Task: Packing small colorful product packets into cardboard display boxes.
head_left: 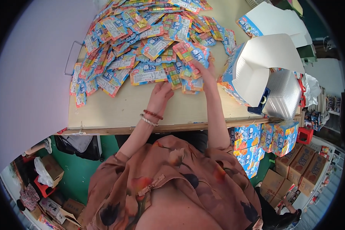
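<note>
A large pile of small flat candy packets [153,48], blue, yellow and red with see-through windows, spreads over the far part of the table. Several of these packets [188,53] are gripped together in my right hand [206,72], raised a little above the pile's right edge. My left hand [160,96], with a red and a white beaded bracelet on its wrist, rests at the near edge of the pile. Its fingers are curled beside a packet [147,73]; their tips are hidden, so I cannot tell what they hold.
Right of my right hand stands an open white-lined carton [253,76], with a clear plastic tray [283,94] and a blue tape dispenser [261,102] beside it. A pale panel [34,69] borders the table's left. Printed cartons [247,145] are stacked below the right edge.
</note>
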Tool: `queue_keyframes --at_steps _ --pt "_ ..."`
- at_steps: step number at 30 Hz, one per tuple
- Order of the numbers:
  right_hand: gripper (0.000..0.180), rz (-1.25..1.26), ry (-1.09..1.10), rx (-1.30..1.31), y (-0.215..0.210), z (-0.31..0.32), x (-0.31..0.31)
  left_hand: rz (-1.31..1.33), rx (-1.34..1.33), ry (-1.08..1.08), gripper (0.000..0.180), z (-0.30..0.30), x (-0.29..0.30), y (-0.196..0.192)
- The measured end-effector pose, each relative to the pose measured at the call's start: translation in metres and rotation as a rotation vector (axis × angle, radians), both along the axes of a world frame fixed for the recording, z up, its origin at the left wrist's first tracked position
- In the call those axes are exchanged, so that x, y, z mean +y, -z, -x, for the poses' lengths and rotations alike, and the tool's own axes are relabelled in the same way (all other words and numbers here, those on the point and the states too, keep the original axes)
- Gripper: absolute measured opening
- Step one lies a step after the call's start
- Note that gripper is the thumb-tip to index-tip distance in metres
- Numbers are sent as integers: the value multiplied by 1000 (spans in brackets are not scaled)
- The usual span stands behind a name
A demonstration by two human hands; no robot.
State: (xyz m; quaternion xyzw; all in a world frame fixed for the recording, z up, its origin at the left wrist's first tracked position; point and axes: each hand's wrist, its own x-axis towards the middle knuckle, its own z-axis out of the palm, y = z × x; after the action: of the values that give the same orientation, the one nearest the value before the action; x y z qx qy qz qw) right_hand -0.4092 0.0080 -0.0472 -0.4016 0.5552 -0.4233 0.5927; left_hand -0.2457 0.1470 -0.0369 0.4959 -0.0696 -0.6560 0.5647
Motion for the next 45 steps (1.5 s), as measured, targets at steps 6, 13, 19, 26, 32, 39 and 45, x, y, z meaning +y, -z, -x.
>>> queue_keyframes --at_steps 6,13,19,26,32,39,45 --pt "70 41 -281 382 -22 -18 26 -85 -26 -160 45 18 -13 -3" --pt "50 -104 -278 -155 -43 -6 46 94 -102 -146 45 20 15 10" --pt "46 -197 -211 -493 -37 13 55 189 -361 113 50 32 40 -9" --pt "54 -80 -213 -342 -57 17 73 341 -380 73 53 45 55 -17" --pt "57 420 -727 523 -86 13 66 266 -968 171 78 -4 78 4" --pt "65 569 -1183 700 -102 -23 84 465 -1193 318 124 -55 81 -6" --pt "69 553 -1172 696 -115 -3 93 649 -1025 367 125 -38 76 14"
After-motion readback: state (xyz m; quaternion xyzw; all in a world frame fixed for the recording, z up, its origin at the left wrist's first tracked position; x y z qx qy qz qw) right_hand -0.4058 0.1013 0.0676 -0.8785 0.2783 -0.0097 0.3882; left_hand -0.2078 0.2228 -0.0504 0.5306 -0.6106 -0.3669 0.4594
